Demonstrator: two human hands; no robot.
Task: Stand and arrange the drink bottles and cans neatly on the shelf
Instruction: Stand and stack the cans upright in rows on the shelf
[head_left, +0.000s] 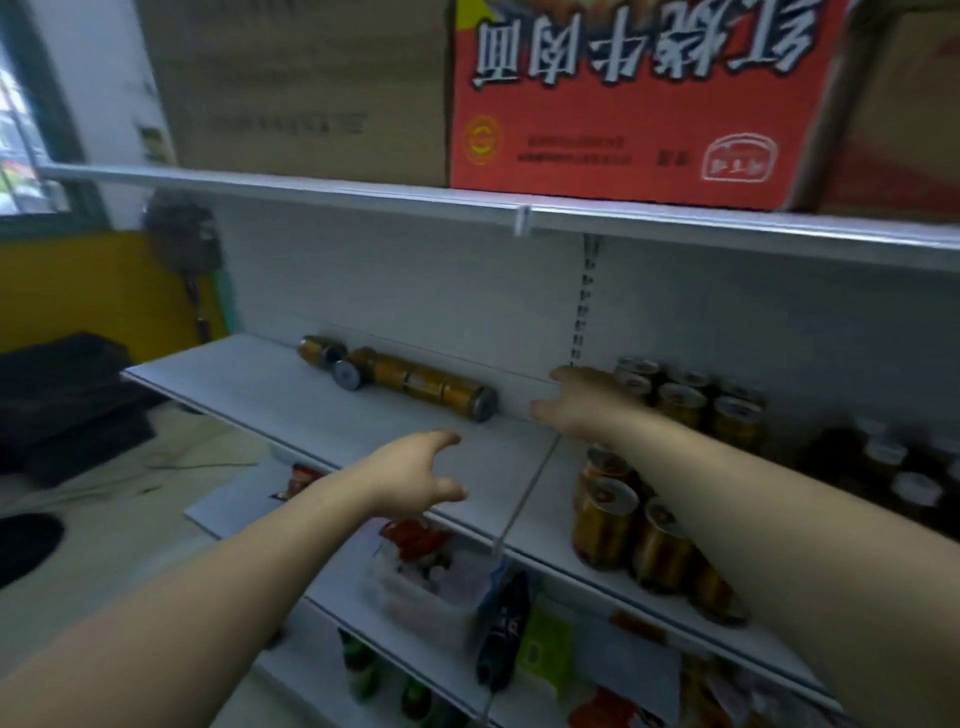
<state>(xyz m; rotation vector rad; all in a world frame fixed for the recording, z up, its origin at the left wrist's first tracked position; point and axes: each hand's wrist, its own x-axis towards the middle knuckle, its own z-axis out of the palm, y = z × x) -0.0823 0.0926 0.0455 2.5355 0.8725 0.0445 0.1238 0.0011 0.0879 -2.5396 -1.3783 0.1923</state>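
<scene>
Head view: both the left hand (415, 475) and right hand (584, 402) reach with fingers (445, 439) spread, holding nothing, toppled cans (415, 382) lying on the shelf (270, 395) just beyond the fingertips, upright cans (683, 402) beside the right.

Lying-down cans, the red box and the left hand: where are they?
Lying-down cans (415, 382): head view, side of a middle can in the row.
Red box (623, 104): head view, its front face.
Left hand (410, 475): head view, back of the hand.

Left forearm (234, 582) bare to frame edge — right forearm (779, 499) likewise; left grip (415, 475), right grip (587, 402) bare.
</scene>
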